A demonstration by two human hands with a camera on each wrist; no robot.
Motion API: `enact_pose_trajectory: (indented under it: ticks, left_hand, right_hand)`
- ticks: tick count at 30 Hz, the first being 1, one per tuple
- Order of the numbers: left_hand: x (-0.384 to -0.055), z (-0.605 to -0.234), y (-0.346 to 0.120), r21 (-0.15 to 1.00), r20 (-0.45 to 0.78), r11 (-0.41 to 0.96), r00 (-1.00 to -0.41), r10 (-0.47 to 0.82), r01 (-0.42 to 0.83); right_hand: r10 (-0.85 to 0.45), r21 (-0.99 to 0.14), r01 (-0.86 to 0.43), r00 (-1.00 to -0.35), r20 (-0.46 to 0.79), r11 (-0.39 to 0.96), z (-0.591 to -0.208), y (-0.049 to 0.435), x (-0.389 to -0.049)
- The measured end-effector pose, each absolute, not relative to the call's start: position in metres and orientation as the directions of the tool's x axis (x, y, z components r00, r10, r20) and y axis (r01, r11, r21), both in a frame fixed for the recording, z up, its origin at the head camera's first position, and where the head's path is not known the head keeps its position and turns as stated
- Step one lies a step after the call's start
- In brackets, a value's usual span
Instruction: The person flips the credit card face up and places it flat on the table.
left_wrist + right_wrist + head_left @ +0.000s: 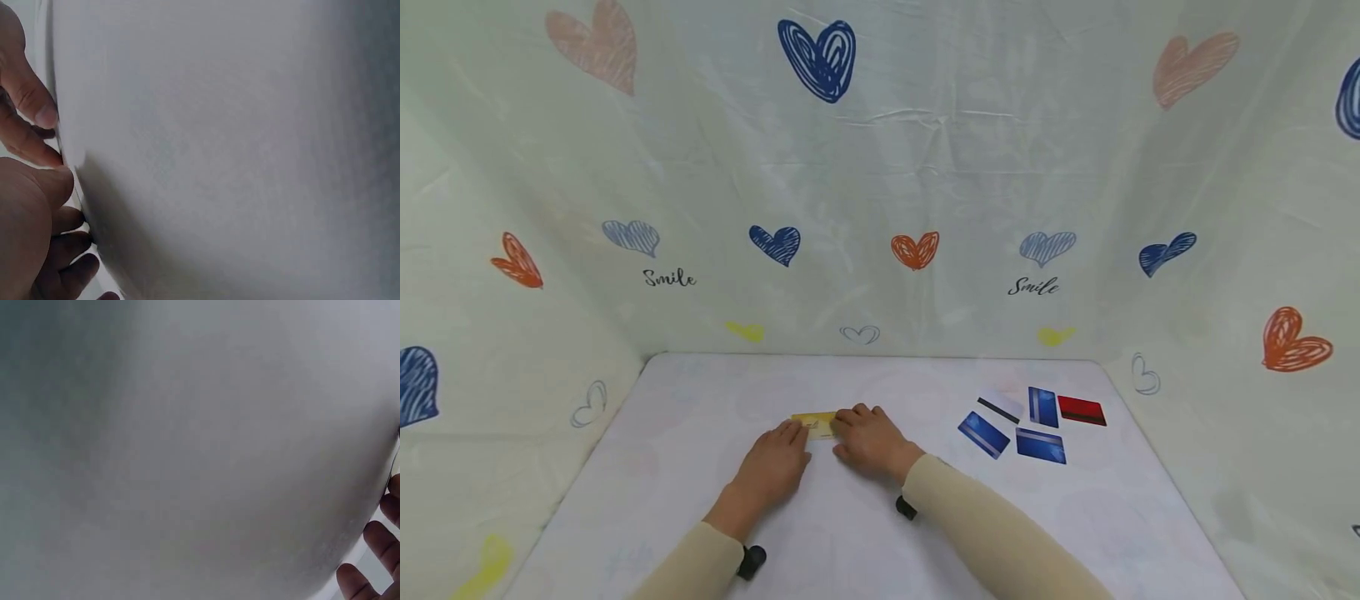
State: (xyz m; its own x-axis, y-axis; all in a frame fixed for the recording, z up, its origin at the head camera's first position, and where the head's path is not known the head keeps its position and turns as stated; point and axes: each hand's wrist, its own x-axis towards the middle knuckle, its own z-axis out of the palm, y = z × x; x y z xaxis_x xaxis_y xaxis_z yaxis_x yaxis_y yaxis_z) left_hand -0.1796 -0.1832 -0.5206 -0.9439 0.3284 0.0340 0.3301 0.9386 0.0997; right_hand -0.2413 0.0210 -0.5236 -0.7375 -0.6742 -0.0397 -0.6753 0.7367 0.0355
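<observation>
A white table [842, 550] is filling the lower view, and a pale sheet [850, 183] printed with hearts and "Smile" is hanging behind it and along both sides. On the right, three blue cards [983, 435], a red card [1082, 410] and a white card [1003, 403] with a black stripe are lying loosely grouped. A yellow card [820, 423] is lying near the table's middle, well apart from them. The left hand [772, 467] is touching its left end; the right hand [871, 442] is covering its right end. I cannot tell whether either is pinching or only pressing.
</observation>
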Motion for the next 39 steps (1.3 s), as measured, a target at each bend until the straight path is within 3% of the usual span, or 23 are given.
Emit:
enact_pose_trajectory:
  ticks: [9,14,24,32,39]
  left_hand:
    - [-0.175,-0.519,-0.185,0.174,-0.049,0.947,-0.958,0.284,0.271]
    - [-0.172,-0.519,-0.184,0.182,-0.048,0.950,-0.963,0.266,0.253]
    - [-0.167,-0.522,-0.183,0.250,-0.076,0.944,-0.967,0.242,0.216]
    - [-0.159,-0.520,-0.180,0.268,-0.083,0.940,-0.967,0.240,0.210]
    - [-0.159,-0.523,-0.167,0.255,-0.063,0.933,-0.959,0.276,0.252]
  right_hand:
    - [-0.672,0.041,-0.673,-0.740,-0.046,0.738,-0.522,0.021,-0.234]
    - [-0.631,-0.002,-0.632,-0.774,-0.055,0.775,-0.524,0.035,-0.232]
    - [-0.516,-0.032,-0.519,-0.854,0.071,0.854,-0.528,0.132,-0.213]
    - [-0.404,0.002,-0.404,-0.914,0.032,0.915,-0.524,0.210,-0.186]
    - [-0.361,-0.042,-0.361,-0.933,0.016,0.932,-0.528,0.237,-0.173]
